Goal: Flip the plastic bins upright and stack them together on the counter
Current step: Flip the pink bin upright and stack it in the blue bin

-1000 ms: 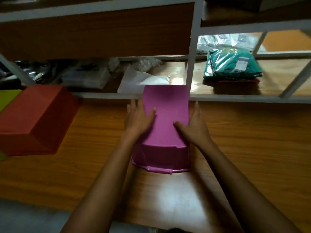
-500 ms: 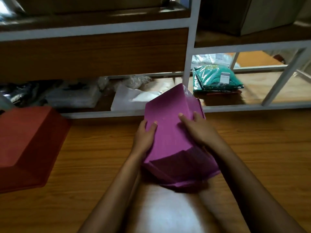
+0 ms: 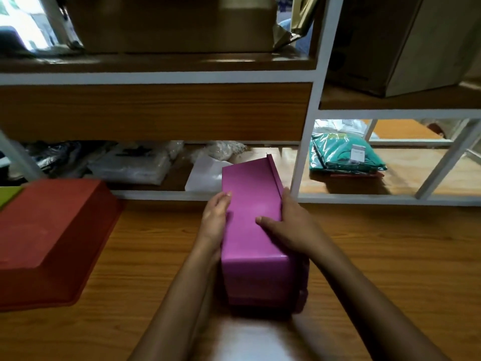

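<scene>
The purple plastic bin (image 3: pixel 250 225) is held at the centre of the wooden tabletop (image 3: pixel 390 256), caught partway through its turn. It lies on its side, with one broad wall facing up and its rim pointing toward 3 o'clock; the open mouth itself is hidden from view. Its near end appears to rest on or just above the tabletop, though contact cannot be made out for certain.

The grip of the left hand (image 3: pixel 214 220) is pressed flat against the bin's 9 o'clock side, fingers laid over the upper edge. The grip of the right hand (image 3: pixel 289 225) is clamped on the 3 o'clock side, thumb spread across the upper wall and fingers wrapped round the rim edge.

At 9 o'clock the red plastic bin (image 3: pixel 49 230) is seen upside down on the tabletop, base uppermost, well apart from the purple one. A sliver of a yellow-green bin (image 3: pixel 9 195) is visible just beyond it at the frame edge; its orientation cannot be told.

The task is judged to be at an early stage: the first flip is only half done, the red bin remains to be turned, and no stacking has been started.
</scene>
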